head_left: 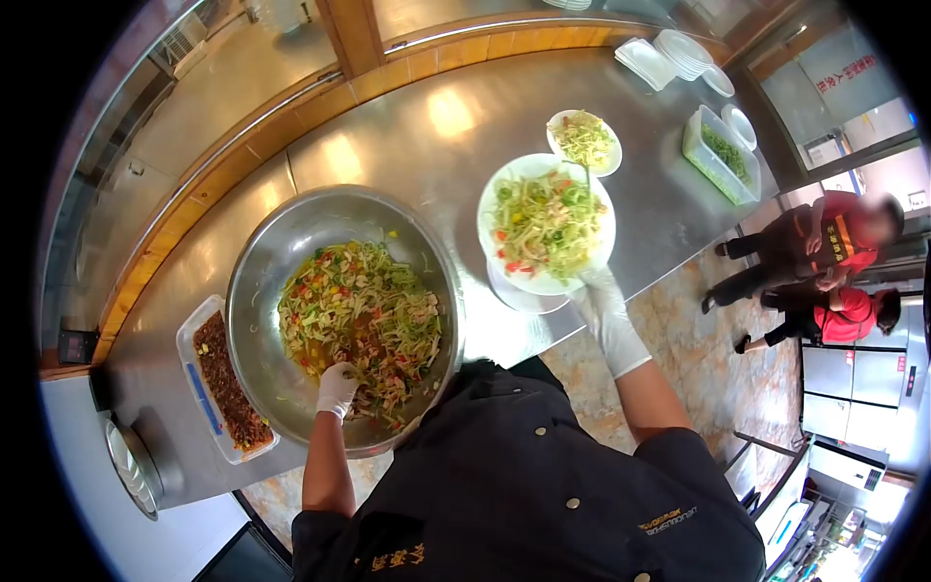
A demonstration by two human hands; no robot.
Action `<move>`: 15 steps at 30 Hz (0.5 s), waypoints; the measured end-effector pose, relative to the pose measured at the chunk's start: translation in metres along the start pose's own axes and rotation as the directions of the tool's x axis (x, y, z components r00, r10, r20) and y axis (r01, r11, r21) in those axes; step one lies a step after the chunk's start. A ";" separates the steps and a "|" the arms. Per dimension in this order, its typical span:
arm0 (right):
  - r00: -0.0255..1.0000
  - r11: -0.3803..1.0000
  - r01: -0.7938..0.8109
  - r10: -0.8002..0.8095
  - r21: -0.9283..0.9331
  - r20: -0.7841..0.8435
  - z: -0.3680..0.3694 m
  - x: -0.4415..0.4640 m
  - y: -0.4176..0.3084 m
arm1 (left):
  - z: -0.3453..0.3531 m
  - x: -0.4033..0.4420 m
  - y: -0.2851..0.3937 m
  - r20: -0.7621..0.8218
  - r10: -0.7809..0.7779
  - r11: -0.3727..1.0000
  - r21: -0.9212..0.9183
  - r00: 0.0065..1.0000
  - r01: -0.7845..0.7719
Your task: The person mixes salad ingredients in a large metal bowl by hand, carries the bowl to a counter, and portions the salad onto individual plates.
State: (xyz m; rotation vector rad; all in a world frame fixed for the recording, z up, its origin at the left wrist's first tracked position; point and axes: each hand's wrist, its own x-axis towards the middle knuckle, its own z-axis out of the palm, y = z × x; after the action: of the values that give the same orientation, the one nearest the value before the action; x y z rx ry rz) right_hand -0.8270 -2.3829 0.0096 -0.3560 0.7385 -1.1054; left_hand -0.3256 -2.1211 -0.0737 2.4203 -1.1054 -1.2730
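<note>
A large steel bowl [254, 252] holds a mix of shredded vegetables [354, 310] with red and yellow bits. My left hand [337, 390], in a white glove, is down at the mix inside the bowl's near side; its fingertips are hidden. My right hand [606, 303], also gloved, grips the near right rim of a white plate [493, 209] heaped with the same kind of mix. Partly beneath that plate, another white plate [529, 299] shows near the counter's edge. Just beyond, a smaller white plate [614, 160] carries more shredded food.
Left of the bowl, a clear tub [215, 412] contains a dark chopped mixture. A tub of chopped greens [742, 189] and stacked white plates [682, 48] stand on the steel counter [388, 136] at far right. Two people [829, 238] in red are beyond it.
</note>
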 end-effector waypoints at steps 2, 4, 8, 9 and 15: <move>0.999 1.000 0.027 -0.027 -0.003 -0.027 -0.021 -0.004 -0.027 | 0.020 0.001 0.008 -0.085 0.075 0.996 -0.044 0.994 -0.079; 0.997 0.999 0.043 -0.043 -0.007 -0.065 -0.024 -0.010 -0.046 | 0.045 -0.010 0.037 -0.193 0.167 0.980 0.137 0.967 -0.142; 0.995 0.999 0.014 -0.011 0.032 -0.096 -0.039 -0.014 -0.063 | 0.063 0.024 0.006 -0.150 0.218 0.906 0.398 0.964 -0.143; 0.995 0.999 -0.003 0.007 0.039 -0.101 -0.042 -0.014 -0.063 | 0.047 0.013 0.023 -0.162 0.220 0.914 0.379 0.962 -0.145; 0.990 0.988 -0.123 0.128 0.089 -0.051 -0.034 0.004 -0.028 | -0.010 -0.020 0.080 -0.009 -0.130 0.730 -0.677 0.992 0.089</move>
State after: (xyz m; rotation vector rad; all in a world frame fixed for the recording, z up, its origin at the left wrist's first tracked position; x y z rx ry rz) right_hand -0.8686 -2.3949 0.0012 -0.2037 0.7508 -1.0275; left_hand -0.3672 -2.1651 -0.0165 1.9459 -0.3601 -1.3273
